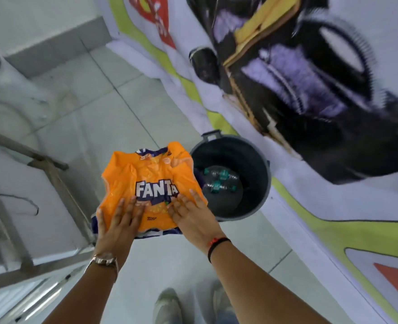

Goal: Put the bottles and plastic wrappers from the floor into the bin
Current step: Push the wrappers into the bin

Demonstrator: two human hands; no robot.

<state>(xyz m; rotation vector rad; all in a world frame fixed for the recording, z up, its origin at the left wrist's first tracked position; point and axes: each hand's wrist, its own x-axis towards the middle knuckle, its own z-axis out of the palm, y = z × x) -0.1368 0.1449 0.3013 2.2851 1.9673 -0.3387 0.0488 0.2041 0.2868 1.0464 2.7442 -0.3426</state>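
Observation:
An orange Fanta plastic wrapper (146, 174) is held up in front of me, spread out above the floor. My left hand (118, 223) grips its lower left edge and my right hand (191, 216) grips its lower right edge, fingers lying flat on the plastic. Just to the right of the wrapper stands a dark grey round bin (258, 183), open at the top. Clear plastic bottles with green caps (219, 182) lie at its bottom. The wrapper's right edge overlaps the bin's left rim in this view.
A large printed banner (310, 101) with a dark car picture covers the floor to the right and behind the bin. A metal frame (53, 174) stands on the left over white tiles. My shoes (170, 305) show at the bottom.

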